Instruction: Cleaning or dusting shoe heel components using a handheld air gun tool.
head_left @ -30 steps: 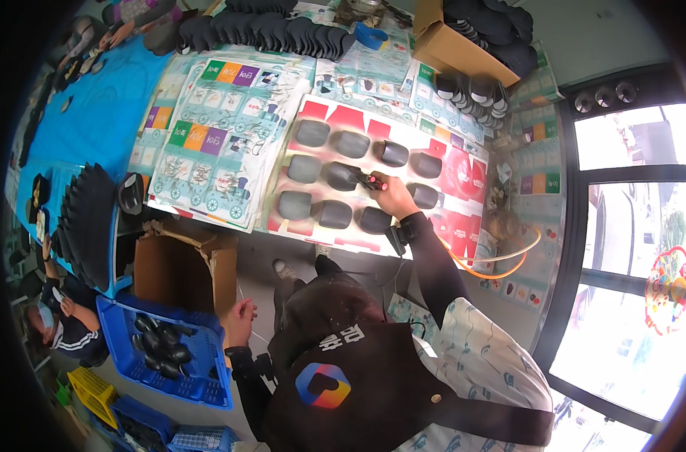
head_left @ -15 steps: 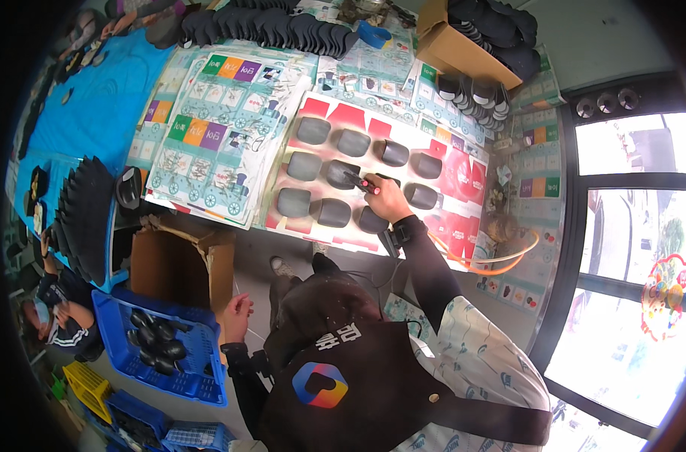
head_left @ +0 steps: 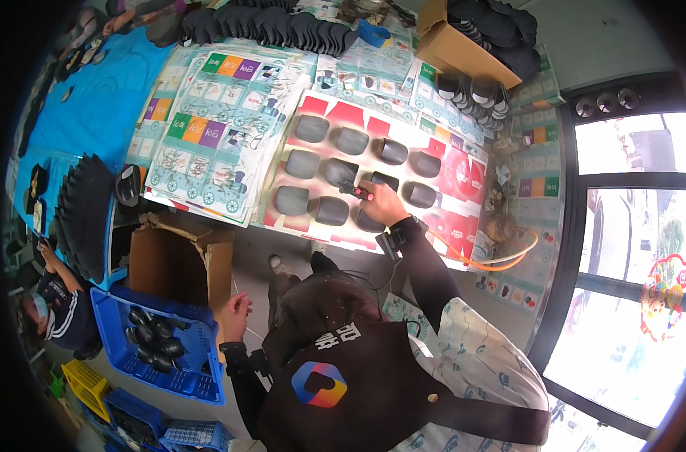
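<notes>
My right hand (head_left: pixel 384 203) is closed round a black spray gun with red parts (head_left: pixel 353 190), held low over the dark curved pieces on the sheet. Its front end is close to the near edge of a dark grey piece (head_left: pixel 341 172) in the middle row. Several such pieces lie in rows on a red and white printed cardboard sheet (head_left: pixel 463 237), with dark haze on the sheet around them. One piece (head_left: pixel 369 220) lies partly hidden beneath my right hand. My left hand (head_left: pixel 235 316) hangs beside the table, fingers loosely bent, holding nothing.
An orange hose (head_left: pixel 494 267) loops off the table's right side. Stacked printed sheets (head_left: pixel 207 151) lie to the left. Rows of black pieces (head_left: pixel 275 32) and a cardboard box (head_left: pixel 463 56) stand behind. A blue crate (head_left: pixel 200 369) sits at lower left, near another person (head_left: pixel 68 316).
My right hand and the spray gun have shifted slightly toward me and left. The left hand stays about where it was. The person at far left has moved an arm.
</notes>
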The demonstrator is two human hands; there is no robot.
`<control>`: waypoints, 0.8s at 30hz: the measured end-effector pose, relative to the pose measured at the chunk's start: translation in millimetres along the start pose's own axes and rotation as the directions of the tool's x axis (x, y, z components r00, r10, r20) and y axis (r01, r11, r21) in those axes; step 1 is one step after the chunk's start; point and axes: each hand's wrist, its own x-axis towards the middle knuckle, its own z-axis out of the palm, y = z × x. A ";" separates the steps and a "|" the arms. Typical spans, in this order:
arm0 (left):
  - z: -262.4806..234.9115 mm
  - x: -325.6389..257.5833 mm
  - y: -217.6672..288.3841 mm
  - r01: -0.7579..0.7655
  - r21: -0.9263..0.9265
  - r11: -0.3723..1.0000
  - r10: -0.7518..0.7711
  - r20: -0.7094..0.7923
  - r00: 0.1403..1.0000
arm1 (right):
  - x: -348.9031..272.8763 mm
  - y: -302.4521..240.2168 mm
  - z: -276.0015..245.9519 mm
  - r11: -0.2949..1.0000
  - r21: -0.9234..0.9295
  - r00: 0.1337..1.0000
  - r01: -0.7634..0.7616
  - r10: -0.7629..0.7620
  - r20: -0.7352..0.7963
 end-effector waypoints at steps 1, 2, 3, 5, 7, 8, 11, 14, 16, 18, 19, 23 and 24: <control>-0.3 0.6 -0.1 0.000 0.001 1.000 0.000 -0.001 1.000 | -0.3 3.6 0.6 1.000 -0.024 1.000 0.002 -0.002 0.006; -0.4 1.4 -0.3 -0.013 0.004 1.000 0.013 -0.002 1.000 | -1.2 4.7 0.4 1.000 -0.024 1.000 0.003 -0.003 0.006; -0.5 1.4 -1.7 -0.025 0.007 1.000 0.025 -0.002 1.000 | -4.2 1.5 -2.5 1.000 -0.009 1.000 -0.008 0.008 -0.010; -0.5 1.1 -4.8 -0.022 0.016 1.000 0.022 0.003 1.000 | -6.8 -0.5 -3.4 1.000 0.006 0.999 -0.021 0.021 -0.025; 0.6 1.0 -8.1 -0.018 0.025 1.000 0.018 0.009 1.000 | -7.0 -1.4 -0.5 1.000 0.023 1.000 -0.010 0.010 -0.006; -0.2 1.0 -11.8 -0.020 0.019 1.000 0.020 0.012 1.000 | -7.5 0.4 0.5 1.000 0.024 1.000 -0.010 0.010 -0.005; -0.6 3.6 -8.9 -0.020 0.018 1.000 0.020 0.017 1.000 | -6.8 12.1 1.0 0.999 -0.045 1.000 -0.019 0.019 -0.013; 0.7 1.4 -8.7 -0.005 0.022 1.000 0.005 0.016 1.000 | -9.4 15.5 -1.8 1.000 -0.012 0.999 -0.012 0.011 -0.045; 1.1 1.8 -8.2 0.002 0.026 1.000 -0.003 0.017 1.000 | -10.3 9.2 -7.7 0.999 -0.023 0.999 -0.032 0.033 0.015; 2.3 3.1 -6.3 0.004 0.025 1.000 -0.005 0.023 1.000 | -8.6 16.6 -7.9 1.000 -0.021 1.000 -0.019 0.019 -0.011; 2.8 4.5 -4.6 0.005 0.026 1.000 -0.006 0.024 1.000 | -7.3 19.6 -8.2 1.000 -0.021 0.999 -0.004 0.003 -0.039; 6.5 6.7 -1.5 -0.001 0.063 0.998 -0.001 0.028 1.000 | -5.0 17.9 -13.8 1.000 0.004 0.999 0.011 -0.010 -0.036; 6.8 8.0 -0.8 -0.005 0.069 0.998 0.003 0.026 1.000 | -3.7 16.9 -15.5 1.000 -0.015 1.000 -0.003 0.003 -0.017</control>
